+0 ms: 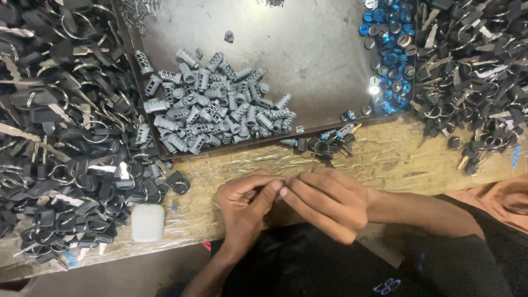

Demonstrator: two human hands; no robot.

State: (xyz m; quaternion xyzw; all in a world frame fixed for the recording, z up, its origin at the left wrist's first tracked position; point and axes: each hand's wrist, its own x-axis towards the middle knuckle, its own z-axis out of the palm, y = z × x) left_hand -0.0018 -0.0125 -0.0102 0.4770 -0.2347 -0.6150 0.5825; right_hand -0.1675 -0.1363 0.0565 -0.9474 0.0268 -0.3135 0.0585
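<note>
Seeing left hand (245,206) and right hand (324,203) pressing fingertips together over bench (385,157); pinched item hidden, cannot tell. Grey cylinders (214,107) lying beyond.

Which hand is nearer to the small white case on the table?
Left. The left hand lies just right of the white case. The right hand is farther right, beyond the left hand, their fingers meeting.

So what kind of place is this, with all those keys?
Probably a small lock-assembly workbench. A metal tray holds a pile of grey lock cylinders, blue caps sit at its corner, and heaps of black-headed keys lie on both sides of the person's hands.
</note>
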